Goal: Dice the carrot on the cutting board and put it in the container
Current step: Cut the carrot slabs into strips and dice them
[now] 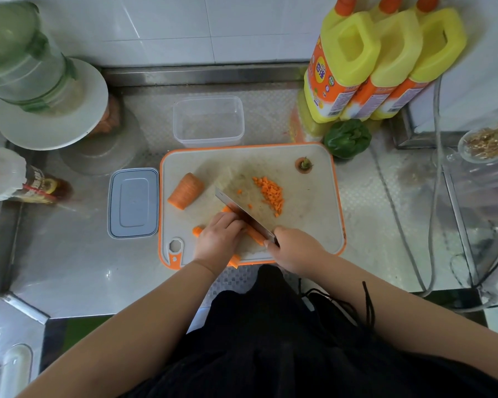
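Nearest me, my left hand (219, 238) curled over the carrot strips (253, 235), hiding most of them, so I could not count them. My right hand (295, 249) gripped the knife (239, 209), its handle hidden, blade across the strips on the cutting board (308, 196). Farther lay one carrot chunk (186, 191) left, one diced pile (270, 195) right, one stem end (304, 165). One lid (133, 203) sat left on the tabletop (78, 254). Beyond stood one clear container (208, 121), one green pepper (347, 138) and three yellow bottles (385, 58).

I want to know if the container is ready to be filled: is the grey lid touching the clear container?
Apart. The head view shows the grey lid left of the cutting board, with bare counter between it and the clear container.
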Available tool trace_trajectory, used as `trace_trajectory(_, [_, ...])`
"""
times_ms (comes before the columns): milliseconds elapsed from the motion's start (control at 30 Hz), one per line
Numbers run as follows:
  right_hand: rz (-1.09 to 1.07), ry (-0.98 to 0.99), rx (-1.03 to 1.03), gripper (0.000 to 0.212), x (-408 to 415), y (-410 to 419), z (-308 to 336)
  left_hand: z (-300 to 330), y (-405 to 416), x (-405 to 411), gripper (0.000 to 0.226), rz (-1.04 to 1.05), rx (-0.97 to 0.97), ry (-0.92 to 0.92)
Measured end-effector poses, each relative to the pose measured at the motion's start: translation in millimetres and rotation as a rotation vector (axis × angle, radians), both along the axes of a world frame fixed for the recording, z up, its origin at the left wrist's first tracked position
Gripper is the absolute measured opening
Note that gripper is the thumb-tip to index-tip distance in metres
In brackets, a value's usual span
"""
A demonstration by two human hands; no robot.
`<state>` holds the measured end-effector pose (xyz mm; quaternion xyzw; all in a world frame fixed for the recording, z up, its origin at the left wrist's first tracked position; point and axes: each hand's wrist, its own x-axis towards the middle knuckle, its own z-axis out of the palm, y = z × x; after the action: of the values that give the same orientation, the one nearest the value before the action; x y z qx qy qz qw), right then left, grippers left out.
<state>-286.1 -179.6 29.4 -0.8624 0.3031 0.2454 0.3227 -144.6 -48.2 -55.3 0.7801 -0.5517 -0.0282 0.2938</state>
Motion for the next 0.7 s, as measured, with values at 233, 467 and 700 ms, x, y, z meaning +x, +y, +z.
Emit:
trace_trajectory(233, [-0.055,-0.035,-0.100,0.032,-5,11,-8,0,2,-1,0.015,0.000,-0.016,-0.024])
trace_trajectory(467, [-0.027,-0.050,-0.266,0.036,-2,20,-13,7,-1,-1,0.017,0.000,-0.035,-0.068])
trace_trajectory(700, [0.096,0.055,-0.364,0.036,-2,31,-26,20,17,7,0.024,-0.059,-0.086,-0.101])
